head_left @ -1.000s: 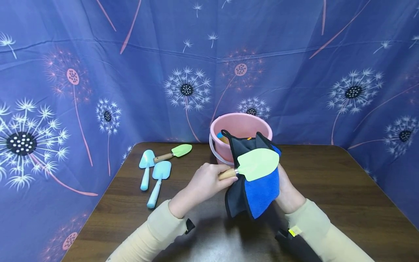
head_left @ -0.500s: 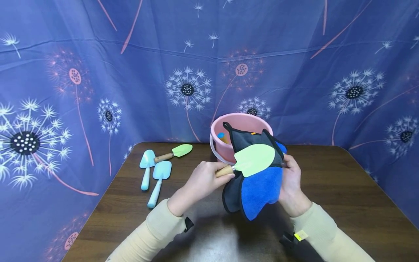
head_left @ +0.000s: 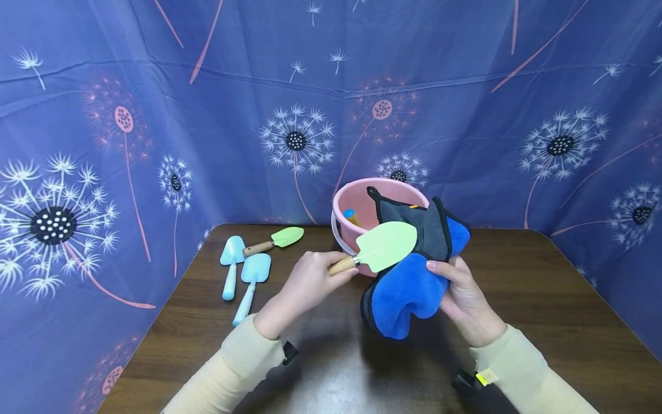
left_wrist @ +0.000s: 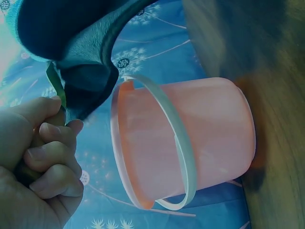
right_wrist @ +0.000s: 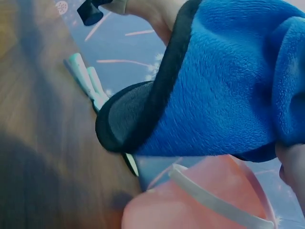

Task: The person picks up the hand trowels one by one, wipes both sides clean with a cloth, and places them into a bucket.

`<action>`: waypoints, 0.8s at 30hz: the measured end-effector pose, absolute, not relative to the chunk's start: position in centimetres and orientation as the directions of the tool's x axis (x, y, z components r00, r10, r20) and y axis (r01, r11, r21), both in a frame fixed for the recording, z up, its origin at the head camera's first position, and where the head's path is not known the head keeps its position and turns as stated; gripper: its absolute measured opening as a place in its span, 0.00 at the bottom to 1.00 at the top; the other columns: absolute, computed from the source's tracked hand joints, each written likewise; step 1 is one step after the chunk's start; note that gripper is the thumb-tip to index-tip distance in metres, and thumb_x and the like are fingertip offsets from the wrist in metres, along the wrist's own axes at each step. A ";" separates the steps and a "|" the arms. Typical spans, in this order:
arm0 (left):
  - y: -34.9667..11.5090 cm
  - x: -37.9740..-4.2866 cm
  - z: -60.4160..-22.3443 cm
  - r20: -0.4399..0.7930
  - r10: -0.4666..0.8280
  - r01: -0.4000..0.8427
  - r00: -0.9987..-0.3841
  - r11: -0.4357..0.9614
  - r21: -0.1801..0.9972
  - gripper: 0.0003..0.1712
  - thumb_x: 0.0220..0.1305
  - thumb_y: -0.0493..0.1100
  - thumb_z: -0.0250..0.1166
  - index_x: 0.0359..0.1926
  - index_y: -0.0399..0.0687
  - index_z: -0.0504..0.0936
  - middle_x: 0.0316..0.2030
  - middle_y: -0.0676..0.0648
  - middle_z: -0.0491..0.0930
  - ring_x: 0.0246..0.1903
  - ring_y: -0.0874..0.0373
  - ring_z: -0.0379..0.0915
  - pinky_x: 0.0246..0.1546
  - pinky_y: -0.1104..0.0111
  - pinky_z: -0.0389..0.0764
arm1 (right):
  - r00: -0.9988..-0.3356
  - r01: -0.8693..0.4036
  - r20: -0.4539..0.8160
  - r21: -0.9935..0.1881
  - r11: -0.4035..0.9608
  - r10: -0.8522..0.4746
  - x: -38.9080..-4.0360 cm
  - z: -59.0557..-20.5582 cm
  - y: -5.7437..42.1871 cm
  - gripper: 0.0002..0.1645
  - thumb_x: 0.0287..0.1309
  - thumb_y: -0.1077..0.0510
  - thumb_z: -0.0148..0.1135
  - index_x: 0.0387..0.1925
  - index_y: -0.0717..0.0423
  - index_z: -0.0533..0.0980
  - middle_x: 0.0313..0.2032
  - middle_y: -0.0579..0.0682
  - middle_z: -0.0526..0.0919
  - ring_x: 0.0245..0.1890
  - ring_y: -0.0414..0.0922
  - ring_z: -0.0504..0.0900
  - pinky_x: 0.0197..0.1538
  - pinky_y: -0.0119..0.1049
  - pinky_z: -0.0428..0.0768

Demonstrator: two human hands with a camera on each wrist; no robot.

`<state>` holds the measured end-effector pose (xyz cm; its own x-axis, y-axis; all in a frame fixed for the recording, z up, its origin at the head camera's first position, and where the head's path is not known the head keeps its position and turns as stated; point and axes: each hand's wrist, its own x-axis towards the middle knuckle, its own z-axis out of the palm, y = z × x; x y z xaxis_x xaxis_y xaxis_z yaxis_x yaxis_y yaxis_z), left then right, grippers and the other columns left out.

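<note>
My left hand (head_left: 310,282) grips the wooden handle of a hand trowel (head_left: 388,246) with a pale green blade, fingers curled round it in the left wrist view. A cloth (head_left: 408,293), fluffy blue on one face and dark grey on the other with black edging, hangs from my right hand (head_left: 465,299). The right thumb lies on the blue face and the other fingers are behind the cloth. The trowel blade overlaps the cloth in the head view. Both are held above the table, in front of the pink bucket (left_wrist: 205,129).
Inside the bucket lies a blue-and-yellow item (head_left: 350,215); its white handle (left_wrist: 174,129) hangs down its side. Two light-blue shovels (head_left: 256,270) and another green trowel (head_left: 287,237) lie on the left of the brown table (head_left: 527,299). A patterned blue curtain (head_left: 465,86) hangs behind.
The right hand has moved right with the cloth, and its thumb has come round onto the blue face. The left hand and trowel have shifted slightly left and up.
</note>
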<state>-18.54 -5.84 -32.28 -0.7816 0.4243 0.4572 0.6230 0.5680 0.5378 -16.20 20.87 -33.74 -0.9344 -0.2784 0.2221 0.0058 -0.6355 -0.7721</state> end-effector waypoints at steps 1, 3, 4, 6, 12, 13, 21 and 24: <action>-6.0 -18.5 -32.2 0.462 0.421 0.624 -0.780 0.567 0.538 0.10 0.57 0.48 0.68 0.37 0.49 0.85 0.14 0.58 0.65 0.14 0.67 0.58 0.16 0.75 0.60 | -0.944 -0.004 0.207 -0.785 -0.619 -0.257 -16.2 -33.6 21.0 0.28 0.64 0.67 0.49 0.60 0.48 0.52 0.54 0.45 0.66 0.52 0.41 0.72 0.57 0.34 0.73; -6.2 -18.3 -32.2 0.476 0.412 0.628 -0.777 0.561 0.540 0.10 0.57 0.48 0.69 0.37 0.49 0.85 0.14 0.58 0.65 0.13 0.67 0.57 0.15 0.75 0.59 | -0.960 -0.019 0.182 -0.798 -0.602 -0.211 -16.3 -33.5 21.3 0.30 0.64 0.67 0.49 0.62 0.48 0.50 0.57 0.45 0.62 0.54 0.41 0.71 0.57 0.34 0.73; -6.3 -18.3 -32.1 0.483 0.408 0.631 -0.774 0.556 0.541 0.10 0.57 0.47 0.69 0.37 0.49 0.85 0.14 0.58 0.65 0.13 0.67 0.57 0.15 0.75 0.59 | -0.969 -0.024 0.164 -0.806 -0.592 -0.184 -16.3 -33.3 21.5 0.31 0.64 0.67 0.49 0.62 0.47 0.50 0.58 0.45 0.61 0.55 0.42 0.70 0.57 0.34 0.74; -6.4 -18.1 -31.9 0.496 0.403 0.637 -0.769 0.548 0.542 0.10 0.57 0.48 0.69 0.37 0.49 0.85 0.14 0.58 0.66 0.13 0.67 0.58 0.15 0.75 0.60 | -0.984 -0.015 0.118 -0.811 -0.584 -0.137 -16.4 -33.1 21.9 0.32 0.64 0.67 0.50 0.63 0.45 0.49 0.60 0.45 0.57 0.58 0.43 0.67 0.55 0.34 0.75; -6.5 -17.6 -31.3 0.509 0.412 0.653 -0.756 0.533 0.538 0.10 0.58 0.49 0.68 0.38 0.50 0.85 0.14 0.58 0.66 0.13 0.68 0.59 0.15 0.75 0.61 | -0.998 0.064 -0.060 -0.827 -0.559 -0.025 -16.6 -32.3 22.8 0.39 0.63 0.63 0.55 0.65 0.38 0.46 0.62 0.40 0.53 0.65 0.47 0.53 0.64 0.42 0.66; -6.5 -17.5 -31.2 0.509 0.417 0.656 -0.753 0.530 0.536 0.10 0.58 0.49 0.67 0.38 0.50 0.85 0.14 0.58 0.66 0.13 0.68 0.59 0.15 0.75 0.61 | -0.997 0.075 -0.080 -0.825 -0.560 -0.015 -16.7 -32.3 22.9 0.41 0.63 0.63 0.55 0.66 0.37 0.44 0.63 0.39 0.52 0.66 0.47 0.52 0.66 0.43 0.61; -6.0 -16.9 -30.6 0.521 0.451 0.689 -0.725 0.503 0.522 0.08 0.58 0.47 0.67 0.36 0.51 0.84 0.14 0.59 0.64 0.13 0.69 0.57 0.15 0.76 0.60 | -0.983 0.151 -0.183 -0.727 -0.670 -0.023 -16.3 -31.7 22.7 0.42 0.62 0.59 0.58 0.67 0.41 0.43 0.61 0.38 0.51 0.64 0.42 0.53 0.63 0.33 0.67; -5.7 -16.5 -30.3 0.536 0.465 0.710 -0.704 0.488 0.508 0.08 0.57 0.47 0.68 0.36 0.50 0.84 0.14 0.58 0.66 0.14 0.69 0.58 0.15 0.77 0.60 | -0.975 0.183 -0.214 -0.659 -0.730 -0.051 -15.9 -31.6 22.3 0.36 0.62 0.59 0.59 0.63 0.45 0.50 0.57 0.41 0.56 0.57 0.40 0.61 0.54 0.29 0.74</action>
<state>-16.52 -5.70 -30.30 -0.7042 0.4650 0.5365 0.7095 0.4879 0.5085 -15.92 22.33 -31.57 -0.9754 -0.0512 -0.2144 0.1831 -0.7297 -0.6588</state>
